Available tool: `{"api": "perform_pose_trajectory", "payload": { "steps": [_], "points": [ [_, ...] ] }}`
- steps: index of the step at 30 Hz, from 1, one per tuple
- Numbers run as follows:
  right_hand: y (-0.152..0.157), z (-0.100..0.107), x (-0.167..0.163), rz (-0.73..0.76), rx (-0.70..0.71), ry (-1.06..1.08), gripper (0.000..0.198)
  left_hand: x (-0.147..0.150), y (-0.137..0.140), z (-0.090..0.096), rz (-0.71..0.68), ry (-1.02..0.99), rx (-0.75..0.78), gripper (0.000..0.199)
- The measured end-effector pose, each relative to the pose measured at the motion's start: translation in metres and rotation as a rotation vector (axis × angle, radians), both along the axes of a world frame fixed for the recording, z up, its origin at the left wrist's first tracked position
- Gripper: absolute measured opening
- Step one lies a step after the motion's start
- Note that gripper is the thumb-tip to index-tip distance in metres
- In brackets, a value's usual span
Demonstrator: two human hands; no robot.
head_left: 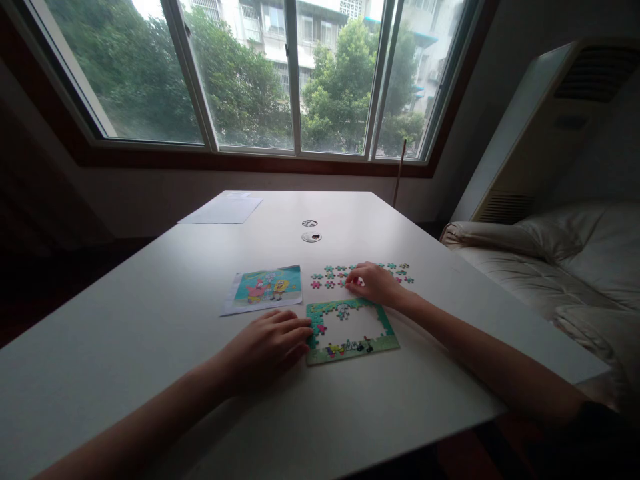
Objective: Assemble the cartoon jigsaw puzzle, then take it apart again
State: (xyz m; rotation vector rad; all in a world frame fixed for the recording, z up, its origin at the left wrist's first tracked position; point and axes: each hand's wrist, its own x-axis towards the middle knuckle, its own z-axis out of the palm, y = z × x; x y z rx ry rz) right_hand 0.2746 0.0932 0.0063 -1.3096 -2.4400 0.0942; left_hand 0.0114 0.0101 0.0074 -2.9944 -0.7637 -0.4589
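A partly filled jigsaw puzzle (313,358) in a green tray frame lies on the white table, with pieces along its edges and a bare white middle. My left hand (275,340) rests at the frame's left edge, fingers stretched out and touching it. Beyond the frame, loose puzzle pieces (330,285) are spread in rows. My right hand (376,283) is over these rows, thumb and fingers pinched at a small pinkish piece, mostly hidden by the fingertips. Left of the rows lies a printed cartoon picture (267,285) on paper.
The white table (175,333) reaches toward the window. White paper sheets (223,210) lie at its far left corner. Two round cable-hole covers (311,237) sit in the tabletop. A leather sofa (540,260) and a tall air conditioner (520,127) stand to the right.
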Motion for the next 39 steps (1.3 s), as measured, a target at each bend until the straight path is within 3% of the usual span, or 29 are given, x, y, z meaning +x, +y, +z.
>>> {"api": "perform_pose_trajectory", "payload": {
  "steps": [7,15,20,25,29,34,39],
  "points": [
    [0.013,0.006,-0.008,0.072,-0.044,-0.071,0.017,0.0,0.0,0.0,0.001,0.001,-0.002,0.022],
    [0.035,0.021,-0.014,0.108,-0.347,-0.129,0.016,0.0,-0.001,0.0,0.008,-0.003,-0.014,0.022],
    [0.027,0.026,-0.015,0.106,-0.317,-0.076,0.016,0.001,-0.001,0.0,0.011,-0.001,-0.003,0.022],
    [-0.001,0.024,-0.009,0.134,-0.331,0.163,0.019,0.0,-0.001,0.0,0.018,-0.022,-0.004,0.022],
    [-0.017,0.015,-0.001,0.189,-0.512,0.452,0.019,0.001,-0.002,-0.002,0.051,-0.087,-0.059,0.021],
    [-0.032,0.01,-0.007,0.206,-0.691,0.719,0.023,0.012,-0.002,-0.005,0.194,-0.296,-0.201,0.019],
    [-0.047,0.008,-0.031,0.227,-0.773,0.899,0.024,0.031,-0.005,-0.005,0.329,-0.506,-0.401,0.015]
  ]
}}
